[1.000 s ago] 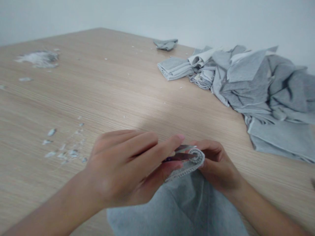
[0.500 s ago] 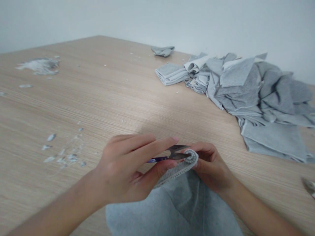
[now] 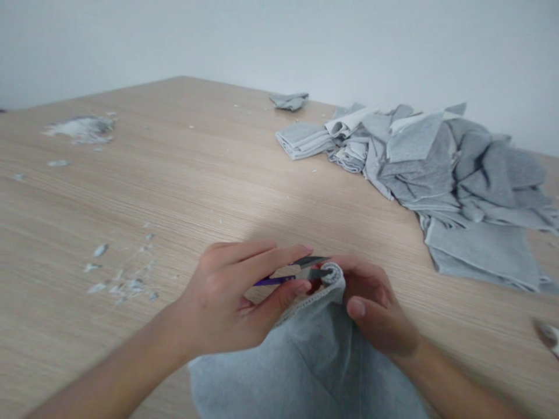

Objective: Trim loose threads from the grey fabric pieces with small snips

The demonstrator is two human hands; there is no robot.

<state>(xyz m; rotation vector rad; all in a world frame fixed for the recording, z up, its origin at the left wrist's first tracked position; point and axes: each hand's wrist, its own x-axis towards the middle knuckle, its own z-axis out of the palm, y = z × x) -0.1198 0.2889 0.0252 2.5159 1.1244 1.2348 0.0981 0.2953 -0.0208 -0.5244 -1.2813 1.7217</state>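
A pair of thread snips (image 3: 308,272) with purple handles is in my left hand (image 3: 236,297), its blades pointing right. One dark blade tip reaches the curled, stitched edge of a grey cloth piece (image 3: 301,361), while the other lies behind it. My right hand (image 3: 379,308) supports the cloth just right of that curl, its fingers bent behind the edge and its thumb raised off the front. Their exact hold is partly hidden. The seam runs down beneath my left thumb, and the cloth hangs below both hands.
A heap of folded and crumpled grey cloths (image 3: 458,169) covers the back right. A single small cloth (image 3: 289,101) lies near the far edge. Left are a pile of white lint (image 3: 81,129) and scattered scraps (image 3: 126,286). A blurred metal object (image 3: 548,336) sits at the right edge.
My right thumb has lifted off the cloth, opening a gap in front of it. The snips and curled edge have shifted slightly left. The camera view has tilted a little.
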